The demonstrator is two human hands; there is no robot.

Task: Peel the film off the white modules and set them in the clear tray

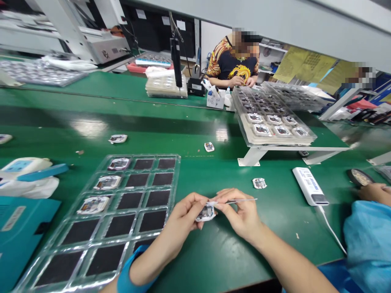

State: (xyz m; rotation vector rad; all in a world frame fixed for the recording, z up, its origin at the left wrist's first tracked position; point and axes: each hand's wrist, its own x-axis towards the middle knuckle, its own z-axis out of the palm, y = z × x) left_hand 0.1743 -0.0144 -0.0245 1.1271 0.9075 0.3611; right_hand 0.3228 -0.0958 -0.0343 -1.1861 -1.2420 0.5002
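Note:
My left hand (186, 213) pinches a small white square part (205, 213) with a dark circuit inside, held just above the green table. My right hand (240, 213) is closed on thin metal tweezers (241, 200), whose other end meets the part's top edge. To the left lies a clear plastic tray (100, 221) with dark pockets; three pockets in its left column hold similar parts (107, 182). Loose parts (259, 183) (209, 147) (117, 138) lie on the table beyond my hands.
A white device with a cable (310, 186) lies to the right. A raised stand carries stacked trays of parts (271, 118). A person in a patterned shirt (235, 61) works across the table. Another person's blue sleeve (368, 236) is at the right. A teal box (18, 228) sits left.

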